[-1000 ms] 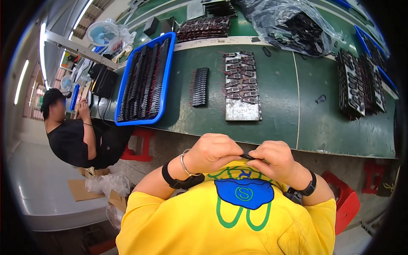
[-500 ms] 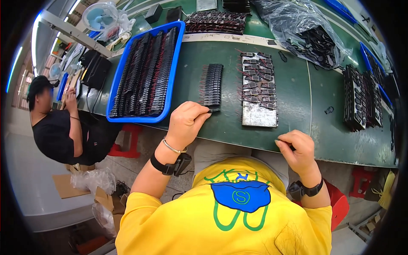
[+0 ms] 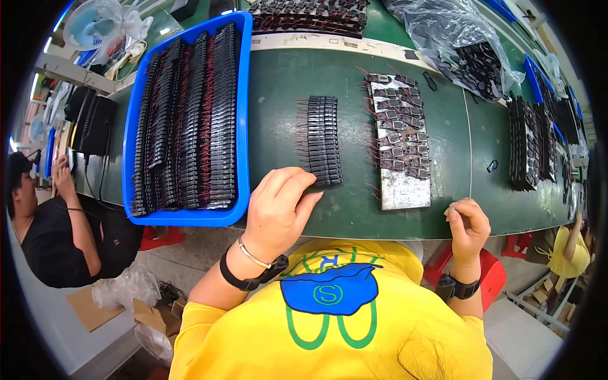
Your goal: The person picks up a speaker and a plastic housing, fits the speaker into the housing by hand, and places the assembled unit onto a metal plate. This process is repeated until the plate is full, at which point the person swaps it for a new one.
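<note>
My left hand (image 3: 282, 206) is at the near end of a row of slim black parts with red wires (image 3: 324, 139) on the green table. Its thumb and forefinger are apart, with nothing visible between them; the forefinger tip is beside the row's last part. My right hand (image 3: 468, 225) hovers by the table's front edge, fingers curled in, and no object shows in it. Between the hands is a metal plate (image 3: 405, 195), its upper part covered with small black rectangular pieces with red wires (image 3: 398, 126); its near end is bare.
A blue tray (image 3: 244, 126) packed with rows of black parts stands left. Farther back are more wired parts (image 3: 310, 16) and a clear plastic bag (image 3: 437, 31) of black pieces. Stacked loaded plates (image 3: 524, 145) stand right. A person in black (image 3: 69, 240) sits at left.
The view has shifted, moving the tray left in the picture. My left thumb and forefinger have parted from a black part, which lies at the row's near end. My right hand stays curled.
</note>
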Available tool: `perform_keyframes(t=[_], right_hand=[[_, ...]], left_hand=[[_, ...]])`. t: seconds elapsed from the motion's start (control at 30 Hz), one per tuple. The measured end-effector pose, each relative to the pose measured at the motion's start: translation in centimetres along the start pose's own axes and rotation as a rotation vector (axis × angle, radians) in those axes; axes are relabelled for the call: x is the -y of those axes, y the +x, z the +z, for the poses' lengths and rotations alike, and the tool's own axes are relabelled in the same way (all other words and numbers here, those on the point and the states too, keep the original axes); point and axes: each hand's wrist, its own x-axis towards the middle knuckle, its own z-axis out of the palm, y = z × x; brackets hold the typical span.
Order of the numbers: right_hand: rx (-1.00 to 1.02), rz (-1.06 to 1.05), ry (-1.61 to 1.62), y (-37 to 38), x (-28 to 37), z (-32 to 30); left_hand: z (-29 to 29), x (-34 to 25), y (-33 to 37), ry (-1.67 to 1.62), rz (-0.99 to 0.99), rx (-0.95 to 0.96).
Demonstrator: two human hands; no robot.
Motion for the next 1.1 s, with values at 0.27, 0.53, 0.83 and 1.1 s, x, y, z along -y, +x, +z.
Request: perform_keyframes(t=[0.27,0.53,0.83,1.1], right_hand=[[-0.056,0.192,0.15,-0.1,-0.6,-1.2],[0.141,-0.066,-0.086,2.6,1.1,-1.6],[0.082,-0.272,-0.198,1.9,1.4,-2.9],[0.053,-0.535,-0.115,-1.8,5.5,-2.8]], left_hand=[[0.4,-2.8,-1.3,-0.019,0.132,-0.068],[1.2,-5.9,-3.4,0.08,0.254,-0.213],[1.6,-8.1,-3.6,0.148,0.277,-0.271],[4.6,-13.9,-4.1,-1.158,-0.631,0.085]])
